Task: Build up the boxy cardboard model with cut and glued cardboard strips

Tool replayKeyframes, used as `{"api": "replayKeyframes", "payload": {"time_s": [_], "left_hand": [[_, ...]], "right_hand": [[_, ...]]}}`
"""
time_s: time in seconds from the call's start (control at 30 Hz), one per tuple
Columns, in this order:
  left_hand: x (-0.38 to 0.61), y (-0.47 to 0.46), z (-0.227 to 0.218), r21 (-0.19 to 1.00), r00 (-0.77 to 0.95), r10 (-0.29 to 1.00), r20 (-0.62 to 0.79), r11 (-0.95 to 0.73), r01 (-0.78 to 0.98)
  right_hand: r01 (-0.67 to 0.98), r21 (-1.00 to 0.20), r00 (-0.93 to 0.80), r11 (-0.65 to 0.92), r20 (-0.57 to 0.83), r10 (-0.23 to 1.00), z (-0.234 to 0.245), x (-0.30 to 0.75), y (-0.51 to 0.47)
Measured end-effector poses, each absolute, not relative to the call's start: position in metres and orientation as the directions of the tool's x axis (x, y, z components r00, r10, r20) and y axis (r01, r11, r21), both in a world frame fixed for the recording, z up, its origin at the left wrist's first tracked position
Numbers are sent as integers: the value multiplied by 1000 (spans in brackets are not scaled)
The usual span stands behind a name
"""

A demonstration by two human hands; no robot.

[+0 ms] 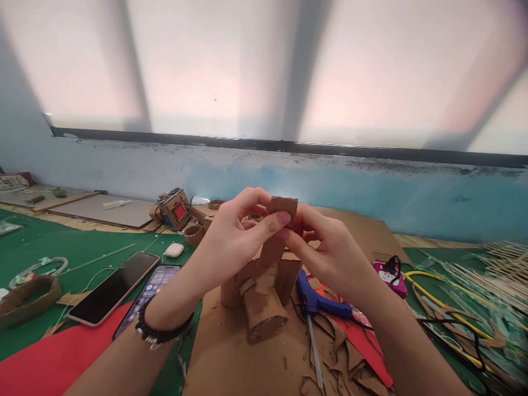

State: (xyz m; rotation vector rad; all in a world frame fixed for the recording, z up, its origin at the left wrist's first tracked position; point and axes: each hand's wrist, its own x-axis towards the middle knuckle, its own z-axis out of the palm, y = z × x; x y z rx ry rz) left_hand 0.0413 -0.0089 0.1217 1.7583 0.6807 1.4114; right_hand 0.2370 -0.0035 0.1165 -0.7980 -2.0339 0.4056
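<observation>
- The cardboard strip (284, 205), standing at twelve o'clock on the cardboard model (266, 313), is pinched between thumb and fingers by the left hand (247, 225) and, at its right edge, by the right hand (325, 247).
- The strip is best kept square and pressed evenly, so creasing is avoided; its foot seems joined to the model, though partly hidden.
- Counted around the model: one glue gun (319, 301) at three o'clock, two phones (113, 289) at nine, one white case (174, 251) at ten.

Craft workspace with glue gun (317, 301), cardboard scraps (342, 360)
</observation>
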Motion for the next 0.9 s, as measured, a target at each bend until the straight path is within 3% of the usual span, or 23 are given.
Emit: {"api": "replayKeyframes", "payload": {"time_s": [0.43, 0.57, 0.73, 0.9], "left_hand": [[45, -11, 126, 744, 166, 726, 668, -649, -157], [48, -9, 124, 732, 102, 726, 680, -665, -146], [49, -9, 122, 736, -10, 741, 672, -669, -99], [50, -11, 122, 707, 53, 709, 703, -688, -163]], "right_hand": [[296, -492, -498, 819, 652, 572, 119, 229, -13], [288, -501, -439, 816, 688, 578, 117, 226, -13], [339, -570, -450, 748, 600, 661, 114, 220, -10], [281, -551, -344, 786, 706, 619, 117, 221, -16]]}}
